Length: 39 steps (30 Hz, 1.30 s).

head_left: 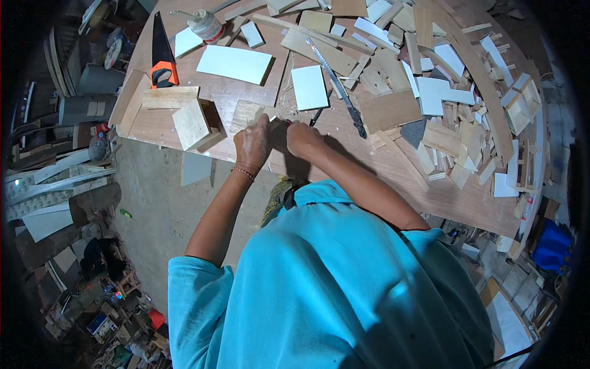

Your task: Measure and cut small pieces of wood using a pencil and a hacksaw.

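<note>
At the table's near edge, my left hand [252, 146] is closed around a small piece of wood [276, 122], its fingertips at the piece's left end. My right hand [305, 141] is closed at the right end of the same piece; whatever else its fingers grip is hidden. A flat pale wooden board [246, 113] lies just beyond my left hand. Left of it stands a small wooden box-like assembly [193, 126], with a wooden strip [169, 97] behind. Past my right hand lie a white rectangular panel [310, 87] and a long dark tool with a silvery, jagged-looking strip [337, 80].
A handsaw with an orange and black handle [164, 71] lies at the far left, near a white container [206, 27]. A white board [234, 64] lies mid-table. Wood offcuts [442, 138] heap up on the right. Clutter [117, 313] covers the floor at left.
</note>
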Available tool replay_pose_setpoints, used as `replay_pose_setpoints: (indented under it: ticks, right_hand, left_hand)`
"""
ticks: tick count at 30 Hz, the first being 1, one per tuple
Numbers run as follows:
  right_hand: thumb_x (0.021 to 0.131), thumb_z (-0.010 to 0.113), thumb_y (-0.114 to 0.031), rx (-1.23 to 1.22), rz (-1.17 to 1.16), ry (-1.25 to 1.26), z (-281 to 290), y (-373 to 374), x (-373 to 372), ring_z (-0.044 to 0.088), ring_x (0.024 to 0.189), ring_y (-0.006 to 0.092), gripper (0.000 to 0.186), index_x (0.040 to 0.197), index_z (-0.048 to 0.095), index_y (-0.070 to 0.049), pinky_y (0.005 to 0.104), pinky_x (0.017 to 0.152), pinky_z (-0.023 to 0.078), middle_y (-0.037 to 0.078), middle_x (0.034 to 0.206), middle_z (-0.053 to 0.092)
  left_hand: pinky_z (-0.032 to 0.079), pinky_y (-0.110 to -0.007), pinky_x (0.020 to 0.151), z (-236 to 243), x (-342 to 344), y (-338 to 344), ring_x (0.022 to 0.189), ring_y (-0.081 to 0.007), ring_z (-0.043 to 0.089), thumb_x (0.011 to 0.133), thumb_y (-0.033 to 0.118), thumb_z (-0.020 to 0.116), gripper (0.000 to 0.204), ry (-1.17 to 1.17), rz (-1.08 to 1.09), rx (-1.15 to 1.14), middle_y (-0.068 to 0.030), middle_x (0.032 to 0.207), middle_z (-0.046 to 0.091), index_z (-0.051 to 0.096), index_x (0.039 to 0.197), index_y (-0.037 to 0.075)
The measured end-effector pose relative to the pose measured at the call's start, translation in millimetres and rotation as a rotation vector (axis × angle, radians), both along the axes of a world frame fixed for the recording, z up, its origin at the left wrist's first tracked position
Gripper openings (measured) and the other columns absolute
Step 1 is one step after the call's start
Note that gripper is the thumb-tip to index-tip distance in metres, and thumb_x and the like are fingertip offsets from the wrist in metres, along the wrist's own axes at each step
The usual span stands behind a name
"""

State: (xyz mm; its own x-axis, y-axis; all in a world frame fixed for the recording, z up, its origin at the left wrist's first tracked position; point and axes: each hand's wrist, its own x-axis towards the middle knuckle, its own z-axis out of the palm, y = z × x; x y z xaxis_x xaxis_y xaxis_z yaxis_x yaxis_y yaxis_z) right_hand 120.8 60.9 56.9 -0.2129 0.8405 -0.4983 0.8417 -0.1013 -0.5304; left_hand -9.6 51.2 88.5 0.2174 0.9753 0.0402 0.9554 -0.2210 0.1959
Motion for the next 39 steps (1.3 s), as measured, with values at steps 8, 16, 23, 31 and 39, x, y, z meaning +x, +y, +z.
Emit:
replay_pose_setpoints:
  ticks: [8, 16, 23, 31, 39]
  right_hand:
    - [0.08, 0.037, -0.01, 0.18, -0.12, 0.051, -13, -23, -1, 0.06, 0.072, 0.0347, 0.024, 0.074, 0.057, 0.001, 0.0421, 0.062, 0.049, 0.02, 0.078, 0.06]
    - [0.077, 0.039, -0.007, -0.499, 0.049, 0.117, 18, 24, 14, 0.058, 0.079, 0.037, 0.022, 0.09, 0.049, 0.008, 0.0441, 0.072, 0.046, 0.027, 0.085, 0.057]
    - [0.076, 0.04, -0.006, 0.09, -0.031, 0.059, 3, -7, 10, 0.058, 0.079, 0.0372, 0.022, 0.09, 0.05, 0.008, 0.0451, 0.071, 0.046, 0.026, 0.086, 0.057]
    - [0.078, 0.041, -0.009, 0.212, -0.091, 0.082, -18, -18, -2, 0.06, 0.069, 0.0344, 0.022, 0.071, 0.058, 0.004, 0.0417, 0.062, 0.049, 0.023, 0.073, 0.059]
    - [0.074, 0.045, -0.006, -0.487, 0.001, 0.223, -8, 12, 10, 0.059, 0.074, 0.0361, 0.019, 0.086, 0.05, 0.008, 0.0428, 0.064, 0.048, 0.027, 0.074, 0.057]
  left_hand:
    - [0.043, -0.041, 0.047, 10, 8, 4, 0.058, -0.0335, 0.057, 0.072, 0.015, 0.056, 0.017, -0.044, 0.058, -0.002, -0.0165, 0.059, 0.056, 0.043, 0.075, 0.006]
    - [0.043, -0.041, 0.049, 15, 4, 3, 0.058, -0.0341, 0.057, 0.066, 0.008, 0.055, 0.016, -0.029, 0.073, -0.026, -0.0188, 0.059, 0.055, 0.045, 0.078, 0.004]
    - [0.043, -0.041, 0.049, 19, 5, 7, 0.059, -0.0341, 0.058, 0.066, 0.007, 0.054, 0.015, -0.025, 0.078, -0.054, -0.0189, 0.059, 0.055, 0.045, 0.078, 0.005]
    - [0.042, -0.042, 0.046, 8, 7, 0, 0.056, -0.0336, 0.057, 0.072, 0.014, 0.055, 0.013, -0.067, 0.034, 0.022, -0.0172, 0.059, 0.056, 0.046, 0.078, 0.006]
    - [0.043, -0.042, 0.047, 2, 2, 4, 0.056, -0.0342, 0.056, 0.071, 0.013, 0.055, 0.015, -0.094, 0.043, 0.022, -0.0167, 0.057, 0.055, 0.045, 0.08, 0.006]
